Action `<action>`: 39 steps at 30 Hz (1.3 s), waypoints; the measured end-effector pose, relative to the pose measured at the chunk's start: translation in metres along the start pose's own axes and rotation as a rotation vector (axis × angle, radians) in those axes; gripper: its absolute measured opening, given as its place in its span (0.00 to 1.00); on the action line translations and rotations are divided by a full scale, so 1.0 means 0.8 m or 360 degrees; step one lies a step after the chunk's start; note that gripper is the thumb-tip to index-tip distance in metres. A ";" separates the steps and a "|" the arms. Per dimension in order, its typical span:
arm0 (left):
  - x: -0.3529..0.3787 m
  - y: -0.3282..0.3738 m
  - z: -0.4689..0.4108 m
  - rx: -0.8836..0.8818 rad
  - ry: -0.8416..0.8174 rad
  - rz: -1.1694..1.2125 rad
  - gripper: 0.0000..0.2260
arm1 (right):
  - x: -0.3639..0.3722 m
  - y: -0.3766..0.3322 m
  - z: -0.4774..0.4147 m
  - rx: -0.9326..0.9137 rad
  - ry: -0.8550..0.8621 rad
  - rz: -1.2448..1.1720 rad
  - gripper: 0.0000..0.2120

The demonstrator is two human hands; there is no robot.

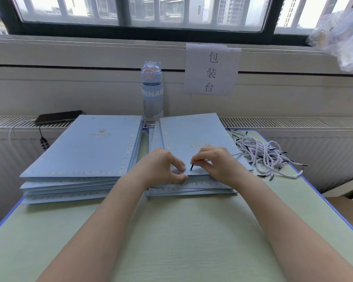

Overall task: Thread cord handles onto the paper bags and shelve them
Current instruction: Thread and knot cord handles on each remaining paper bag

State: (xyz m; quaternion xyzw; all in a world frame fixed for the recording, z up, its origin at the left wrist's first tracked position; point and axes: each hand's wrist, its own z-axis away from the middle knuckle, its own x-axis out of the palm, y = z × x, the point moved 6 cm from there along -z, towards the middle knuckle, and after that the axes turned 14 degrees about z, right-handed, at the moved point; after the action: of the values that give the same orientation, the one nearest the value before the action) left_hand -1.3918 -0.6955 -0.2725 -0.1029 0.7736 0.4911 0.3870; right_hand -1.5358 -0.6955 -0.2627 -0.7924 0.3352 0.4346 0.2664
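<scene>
- Under both forearms, nearest: pale green table (pixel 171 231), matte, faint wood grain, blue rim.
- Left hand (pixel 165 167): pinching the near edge of the top paper bag (pixel 194 135), thumb curled against the edge, fingertips pressing its flat face.
- Right hand (pixel 214 163): pinching the stiff black tip of a cord handle (pixel 191 167), upright between the two sets of fingertips, touching the bag.
- Step in hand, by judgement: feeding a tip into a punched hole; hole itself hidden. Next calls for steadying the paper, pushing the tip through, drawing the slack.
- Right of the right fingers: cord pile (pixel 261 155), a loose tangle, twisted white-and-navy, black-tipped.
- Left of the left fingers: second bag stack (pixel 84 147), flat, smooth pale blue card, gold dotted border.
- Beyond the fingers: translucent water bottle (pixel 151 94), dark phone (pixel 57 117), paper sign (pixel 211 70).
</scene>
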 end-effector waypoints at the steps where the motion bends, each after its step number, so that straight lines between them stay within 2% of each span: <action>1: -0.001 0.001 0.000 0.0012 0.0020 0.0007 0.13 | 0.000 0.001 0.000 0.0025 -0.0009 -0.0037 0.04; 5: -0.002 0.003 0.001 0.0072 0.0072 -0.0003 0.11 | 0.003 0.002 0.001 0.0183 -0.0019 -0.0143 0.06; 9: -0.001 0.000 -0.001 0.0118 0.0116 -0.0010 0.10 | 0.006 0.002 0.003 0.0299 -0.0142 -0.0184 0.07; 15: -0.008 0.014 0.003 0.0345 0.0307 -0.0032 0.13 | -0.001 0.000 0.002 0.0273 -0.0130 -0.0070 0.09; 17: -0.012 0.023 0.006 0.0425 0.0402 0.0030 0.15 | -0.013 0.003 0.003 0.0350 -0.0070 -0.0169 0.10; 20: -0.019 0.025 0.007 0.0442 0.0509 0.0155 0.11 | -0.023 0.005 0.006 0.0480 -0.0108 -0.0368 0.11; 28: -0.024 0.019 0.008 0.0438 0.0628 0.0229 0.06 | -0.021 -0.004 0.007 0.0377 -0.0322 -0.0380 0.17; 31: -0.025 0.018 0.009 0.0444 0.0636 0.0239 0.07 | -0.012 -0.005 0.006 0.0338 -0.0417 -0.0256 0.16; 35: -0.028 0.017 0.007 0.0425 0.0695 0.0281 0.05 | -0.014 -0.006 0.002 0.0362 -0.0235 0.0057 0.15; 39: -0.029 0.017 0.006 0.0395 0.0696 0.0273 0.04 | -0.019 -0.009 0.001 0.0337 -0.0112 0.0031 0.10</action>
State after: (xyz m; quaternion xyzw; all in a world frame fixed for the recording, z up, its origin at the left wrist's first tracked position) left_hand -1.3808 -0.6896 -0.2478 -0.0924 0.8990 0.3896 0.1773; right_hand -1.5370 -0.6860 -0.2487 -0.7407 0.3774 0.4269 0.3560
